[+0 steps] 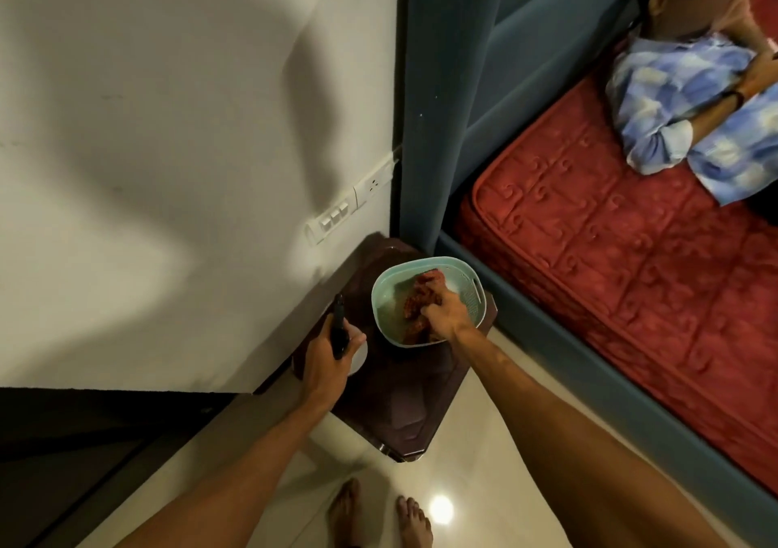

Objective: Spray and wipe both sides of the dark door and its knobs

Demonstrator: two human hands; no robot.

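In the head view, the left grip [326,362] is closing around the spray bottle [358,358] on the dark desk [400,392]. The right grip [446,312] is clutching the red cloth [421,295] inside the teal basket [475,291]. The dark door [63,442] is standing apart, left of both grips.

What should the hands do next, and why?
Probably lift the red cloth out of the pale green plastic basket: the right hand grips it there, and the left hand holds the white spray bottle with the black trigger.
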